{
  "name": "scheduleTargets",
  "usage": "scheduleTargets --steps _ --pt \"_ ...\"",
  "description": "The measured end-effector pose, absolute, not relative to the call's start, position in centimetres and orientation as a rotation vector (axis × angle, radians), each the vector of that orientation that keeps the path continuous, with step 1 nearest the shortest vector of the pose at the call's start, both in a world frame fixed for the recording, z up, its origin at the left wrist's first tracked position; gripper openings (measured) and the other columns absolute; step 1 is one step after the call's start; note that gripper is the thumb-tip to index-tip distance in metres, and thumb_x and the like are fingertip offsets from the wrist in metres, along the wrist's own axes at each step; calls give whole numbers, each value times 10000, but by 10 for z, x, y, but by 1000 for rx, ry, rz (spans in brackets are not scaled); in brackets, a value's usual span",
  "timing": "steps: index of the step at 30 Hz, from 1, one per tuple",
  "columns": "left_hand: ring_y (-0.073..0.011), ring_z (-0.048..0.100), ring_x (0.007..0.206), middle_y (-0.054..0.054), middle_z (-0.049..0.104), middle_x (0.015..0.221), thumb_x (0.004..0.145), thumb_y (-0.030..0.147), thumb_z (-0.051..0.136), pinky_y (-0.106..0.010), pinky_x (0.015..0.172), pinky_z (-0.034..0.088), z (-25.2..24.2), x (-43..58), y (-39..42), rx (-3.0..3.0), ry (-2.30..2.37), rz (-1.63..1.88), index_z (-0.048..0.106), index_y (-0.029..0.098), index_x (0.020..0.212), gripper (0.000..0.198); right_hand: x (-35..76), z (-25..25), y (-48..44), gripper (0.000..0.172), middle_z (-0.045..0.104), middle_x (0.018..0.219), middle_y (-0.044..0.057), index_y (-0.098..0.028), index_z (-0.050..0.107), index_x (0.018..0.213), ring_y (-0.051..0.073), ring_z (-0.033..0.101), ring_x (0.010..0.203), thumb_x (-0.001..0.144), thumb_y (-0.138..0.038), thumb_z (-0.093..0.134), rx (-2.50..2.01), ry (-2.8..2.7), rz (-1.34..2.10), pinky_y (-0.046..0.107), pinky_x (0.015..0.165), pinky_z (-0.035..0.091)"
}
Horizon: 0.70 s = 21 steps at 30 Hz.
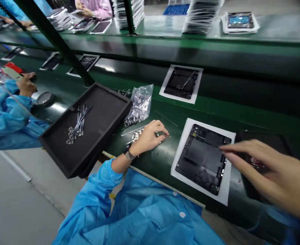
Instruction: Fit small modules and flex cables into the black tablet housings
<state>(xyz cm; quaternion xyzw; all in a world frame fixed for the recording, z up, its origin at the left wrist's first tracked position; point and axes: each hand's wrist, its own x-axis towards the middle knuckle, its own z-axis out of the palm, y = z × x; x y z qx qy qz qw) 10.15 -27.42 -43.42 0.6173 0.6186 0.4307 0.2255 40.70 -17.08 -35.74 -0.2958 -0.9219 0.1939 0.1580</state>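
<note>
My left hand [150, 136] rests on the green belt, fingers pinched on a thin silvery flex cable [163, 135] from a small loose pile [137, 135]. My right hand [269, 170] reaches in from the right, fingers stretched out and blurred, its fingertips at the right edge of a black tablet back shell [202, 158] lying on a white sheet [226, 194]. That hand holds nothing I can see.
A black foam tray [99, 119] with several cables tilts at the left. A clear bag of cables [139, 103] lies beside it. A second shell on white paper [181, 83] sits farther back. A dark tray [267, 139] lies under my right hand. Co-workers in blue sleeves [7, 109] work at left.
</note>
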Motion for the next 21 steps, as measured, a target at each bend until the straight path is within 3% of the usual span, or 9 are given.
scheduleTargets --steps 3,6,10,14,18,21 --pt "-154 623 691 -37 694 762 833 200 762 -276 660 488 -431 115 -323 1176 1681 1337 764 166 857 42 312 -356 -155 179 744 1028 66 -234 701 1059 209 691 936 1003 -330 561 -350 -2742 735 354 815 538" --pt "-158 621 515 -44 700 623 835 328 785 -255 500 472 -447 134 -373 623 1491 1399 734 130 895 213 210 -386 -156 198 751 1066 91 -167 717 1076 229 695 991 979 -199 547 -35 -2954 783 338 845 500" --pt "-200 729 667 -124 785 809 796 331 832 -271 607 562 -469 146 -421 322 1447 1517 716 117 885 259 118 -427 -164 280 745 1118 111 -158 722 1128 266 686 1039 938 -97 525 140 -3154 521 324 770 433" --pt "-232 762 901 -150 792 1020 722 286 896 -296 803 585 -471 136 -448 347 1488 1503 739 117 1007 366 85 -440 -176 244 748 1118 98 -182 730 1120 264 681 1028 934 -141 577 206 -3197 524 318 751 399" --pt "-247 765 913 -149 793 1013 732 320 893 -304 799 584 -467 118 -453 327 1489 1523 732 119 1035 398 72 -450 -207 174 735 1067 112 -161 724 1068 258 672 964 928 -237 653 195 -3225 649 313 741 397" --pt "-254 771 924 -137 796 987 794 329 846 -310 805 585 -466 109 -451 303 1523 1536 724 131 1044 341 66 -464 -233 109 698 1074 143 -119 700 974 241 655 906 925 -190 634 152 -3216 669 313 715 393"
